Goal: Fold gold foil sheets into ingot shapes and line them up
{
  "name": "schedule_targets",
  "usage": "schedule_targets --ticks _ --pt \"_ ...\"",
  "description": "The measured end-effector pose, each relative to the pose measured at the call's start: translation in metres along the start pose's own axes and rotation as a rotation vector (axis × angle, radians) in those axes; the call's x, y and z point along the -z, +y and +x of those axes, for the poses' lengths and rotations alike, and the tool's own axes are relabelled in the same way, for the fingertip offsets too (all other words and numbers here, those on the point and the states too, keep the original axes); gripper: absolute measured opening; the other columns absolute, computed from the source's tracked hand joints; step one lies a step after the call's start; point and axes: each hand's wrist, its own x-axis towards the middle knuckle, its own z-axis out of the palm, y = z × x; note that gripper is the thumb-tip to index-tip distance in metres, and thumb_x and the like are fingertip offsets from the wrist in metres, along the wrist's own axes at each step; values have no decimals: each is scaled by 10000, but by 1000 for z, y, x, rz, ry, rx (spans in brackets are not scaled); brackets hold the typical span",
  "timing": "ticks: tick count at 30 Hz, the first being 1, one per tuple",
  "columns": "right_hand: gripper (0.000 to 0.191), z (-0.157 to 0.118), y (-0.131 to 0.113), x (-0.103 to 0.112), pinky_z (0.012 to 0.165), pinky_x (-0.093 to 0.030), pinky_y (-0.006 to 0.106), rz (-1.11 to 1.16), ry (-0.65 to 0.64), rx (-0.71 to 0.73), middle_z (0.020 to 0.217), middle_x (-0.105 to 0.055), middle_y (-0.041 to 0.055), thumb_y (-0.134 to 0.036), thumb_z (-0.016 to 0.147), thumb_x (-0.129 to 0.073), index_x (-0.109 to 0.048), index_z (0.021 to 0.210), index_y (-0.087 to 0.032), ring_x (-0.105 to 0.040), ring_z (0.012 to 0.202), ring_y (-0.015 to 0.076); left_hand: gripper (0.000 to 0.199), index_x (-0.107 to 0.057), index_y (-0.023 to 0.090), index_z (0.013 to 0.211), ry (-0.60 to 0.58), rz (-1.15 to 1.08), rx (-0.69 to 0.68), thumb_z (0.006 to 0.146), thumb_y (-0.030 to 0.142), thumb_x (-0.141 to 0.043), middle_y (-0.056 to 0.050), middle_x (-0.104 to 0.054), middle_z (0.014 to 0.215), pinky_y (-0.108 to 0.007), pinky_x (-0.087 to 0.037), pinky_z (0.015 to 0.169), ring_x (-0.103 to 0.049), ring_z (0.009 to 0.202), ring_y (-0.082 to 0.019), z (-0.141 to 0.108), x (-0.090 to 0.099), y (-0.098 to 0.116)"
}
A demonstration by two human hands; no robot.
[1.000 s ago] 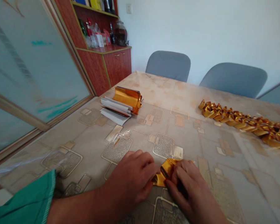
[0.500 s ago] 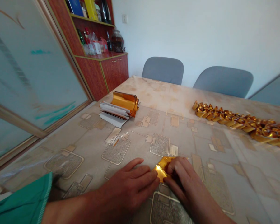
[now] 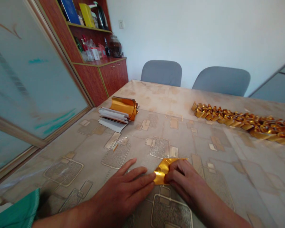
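Note:
A shiny gold piece of folded foil paper (image 3: 161,173) lies flat on the patterned tablecloth in front of me. My left hand (image 3: 127,185) rests palm down with its fingers spread, the fingertips touching the paper's left edge. Over the paper's right side, my right hand (image 3: 182,174) has its fingers curled and pinched on it, hiding that part. Farther off at the left sits a stack of curled sheets (image 3: 124,106), gold on one side and whitish on the other. A long row of folded gold pieces (image 3: 239,122) stretches along the right.
The table (image 3: 154,91) carries a beige cloth with a rectangle pattern. Two grey chairs (image 3: 161,72) stand behind its far edge. At the left are a frosted sliding door (image 3: 38,72) and a red-brown cabinet (image 3: 114,76) with bottles and a glass jar.
The right hand's fingers have shifted slightly down over the gold paper, baring more of its upper edge. The left fingers spread a little wider. The camera view has shifted slightly.

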Motion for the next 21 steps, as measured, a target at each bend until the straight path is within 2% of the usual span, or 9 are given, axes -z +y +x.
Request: schedule_targets --ticks 4,8,11,14,16,21 --pt "158 1 0 5 703 -446 302 -10 -34 9 902 -562 48 -74 920 -525 -605 880 -204 -512 836 198 344 -571 179 1266 -31 -22 -17 972 95 -415 -73 -679 1179 -506 -279 1156 -588 1065 -205 14 2 0" --pt "149 -2 4 4 702 -433 291 -2 -19 38 907 -563 41 -107 943 -528 -625 895 -209 -508 856 192 338 -542 173 1293 -111 0 -45 994 130 -392 -59 -665 1022 -542 -302 1131 -591 949 -203 24 -3 0" --pt "159 -5 4 6 719 -439 297 3 -16 72 951 -572 44 -124 964 -509 -636 969 -218 -514 883 193 347 -527 157 1307 -105 19 -40 995 125 -377 -54 -647 981 -548 -309 1122 -580 923 -206 26 -7 1" --pt "196 -7 -1 17 755 -471 306 18 -96 73 1006 -581 56 -153 983 -492 -642 1081 -233 -526 923 197 351 -525 152 1306 -98 27 -38 982 122 -393 -52 -637 956 -553 -305 1123 -573 915 -210 26 -7 2" --pt "247 -8 -3 25 828 -486 325 38 -150 73 1070 -589 63 -152 985 -487 -638 1154 -250 -533 994 203 360 -512 155 1321 -114 28 -40 980 136 -400 -58 -640 975 -561 -290 1127 -568 933 -221 25 -4 3" --pt "294 -9 2 34 968 -468 345 74 -190 136 1203 -598 68 -170 980 -510 -641 1224 -270 -529 1135 207 325 -540 164 1272 -108 34 -23 965 138 -438 -47 -641 968 -575 -279 1106 -565 904 -225 26 -1 6"
